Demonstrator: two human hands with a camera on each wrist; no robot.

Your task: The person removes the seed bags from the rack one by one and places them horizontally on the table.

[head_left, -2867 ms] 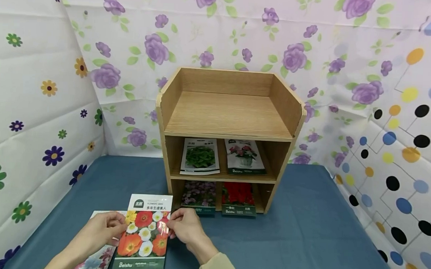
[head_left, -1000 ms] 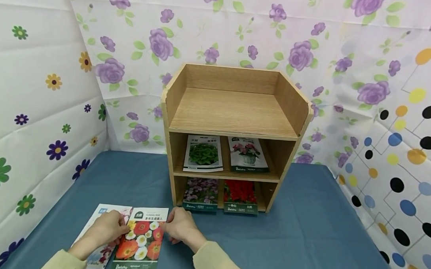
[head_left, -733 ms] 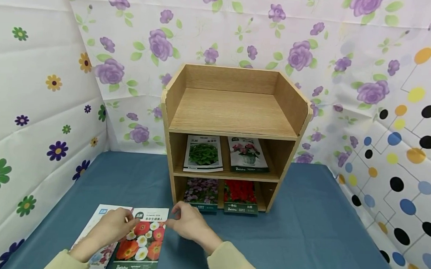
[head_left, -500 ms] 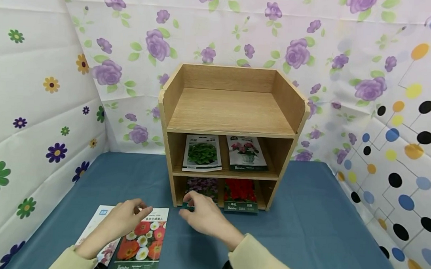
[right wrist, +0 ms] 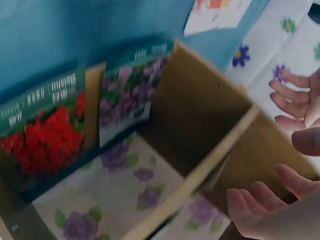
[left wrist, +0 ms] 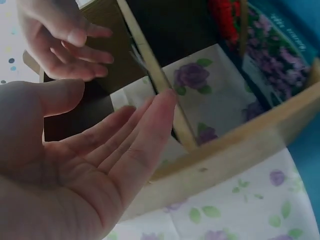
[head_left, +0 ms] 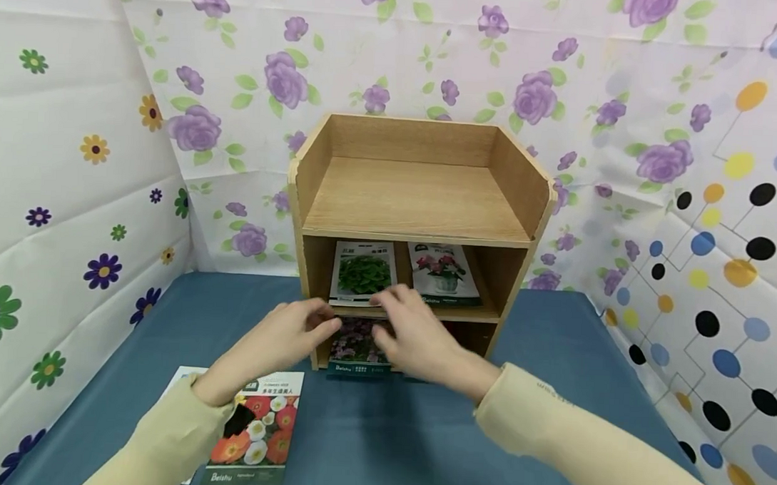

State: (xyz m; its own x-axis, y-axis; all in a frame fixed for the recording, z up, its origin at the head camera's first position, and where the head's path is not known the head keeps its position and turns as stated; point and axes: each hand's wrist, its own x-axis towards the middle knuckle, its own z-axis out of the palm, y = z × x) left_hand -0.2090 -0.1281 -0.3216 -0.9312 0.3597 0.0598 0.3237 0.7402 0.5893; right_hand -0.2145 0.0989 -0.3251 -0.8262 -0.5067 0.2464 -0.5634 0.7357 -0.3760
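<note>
My left hand [head_left: 285,342] is raised at the lower left corner of the green-leaf seed packet [head_left: 364,270] on the middle shelf. Opposite it, my right hand [head_left: 420,340] overlaps the packet's lower right corner in the head view. Both hands have loosely bent fingers and hold nothing; in the left wrist view a gap separates the left thumb from its fingers [left wrist: 145,145]. Beside the leaf packet leans a pink-flower packet [head_left: 444,273]. Below them is a purple-flower packet [head_left: 355,348]. My right hand hides the red-flower packet [right wrist: 47,142] in the head view, though the right wrist view shows it.
The wooden shelf unit [head_left: 416,200] stands on a blue cloth [head_left: 549,419], its top tier bare. At front left lie a poppy seed packet [head_left: 253,448] and a white-topped packet [head_left: 179,379], partly under my left sleeve. Patterned fabric walls [head_left: 240,73] enclose the table.
Both hands have let go of the poppy packet, which stays lying on the cloth at left. They have moved up and right to the shelf's middle tier.
</note>
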